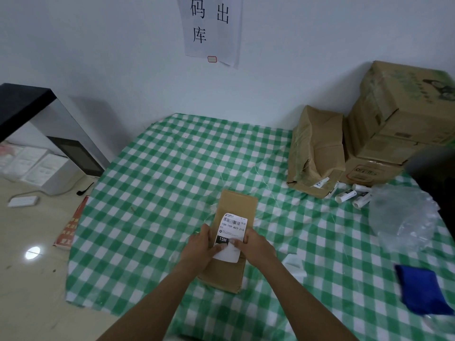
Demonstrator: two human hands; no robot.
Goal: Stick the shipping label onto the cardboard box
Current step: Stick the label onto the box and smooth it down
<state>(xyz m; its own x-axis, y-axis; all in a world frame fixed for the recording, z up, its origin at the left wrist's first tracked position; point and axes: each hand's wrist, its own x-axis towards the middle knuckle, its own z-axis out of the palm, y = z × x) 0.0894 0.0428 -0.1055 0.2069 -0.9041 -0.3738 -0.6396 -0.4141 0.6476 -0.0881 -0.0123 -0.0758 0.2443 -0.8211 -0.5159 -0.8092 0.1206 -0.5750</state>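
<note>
A long flat cardboard box (236, 205) lies on the green checked tablecloth, running away from me. A white shipping label (232, 227) with a barcode and black "15H" band rests on its top face. My left hand (200, 247) grips the box's left side, thumb pressing the label's lower part. My right hand (254, 244) comes in from the right, fingers pinching the label near its lower right edge. The label's near end looks slightly lifted; whether it is stuck down I cannot tell.
Stacked brown cartons (391, 124) and a dented carton (317, 153) stand at the back right. Small white tubes (349, 194), crumpled clear plastic (403, 215) and a blue cloth (418, 289) lie at right. The checked tablecloth (147, 217) ends at left above the tiled floor.
</note>
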